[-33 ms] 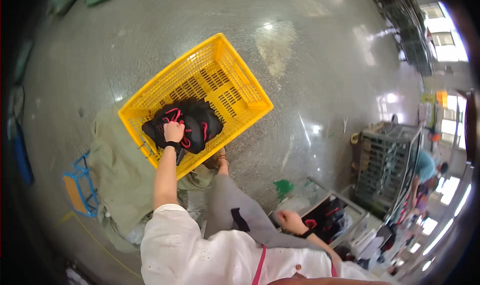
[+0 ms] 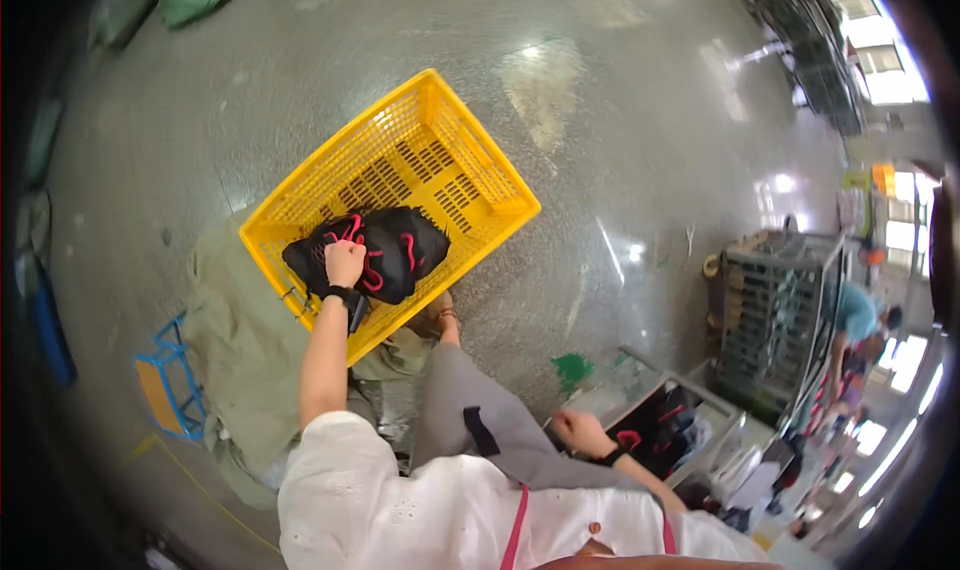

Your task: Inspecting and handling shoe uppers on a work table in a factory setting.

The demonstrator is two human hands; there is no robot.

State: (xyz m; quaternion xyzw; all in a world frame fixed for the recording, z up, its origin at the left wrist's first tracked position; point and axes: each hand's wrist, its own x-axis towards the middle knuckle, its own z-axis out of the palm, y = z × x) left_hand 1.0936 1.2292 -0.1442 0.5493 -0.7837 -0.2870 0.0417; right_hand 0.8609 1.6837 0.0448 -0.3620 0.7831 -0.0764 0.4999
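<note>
**Your left hand grips the black bundle in the yellow basket**

Your left hand (image 2: 346, 264) is closed on the black bundle (image 2: 408, 255) with red cords; most of it lies to the right of your fist, on the floor of the yellow basket (image 2: 436, 173). Your right hand (image 2: 583, 432) has its fingers curled beside your grey trousers (image 2: 455, 395); you cannot tell whether it holds anything. Count one basket and one blue-framed stool (image 2: 160, 398). Your left fingertips are hidden, so is the bundle's piece count; the co-worker (image 2: 855, 312) is blurred.
</note>
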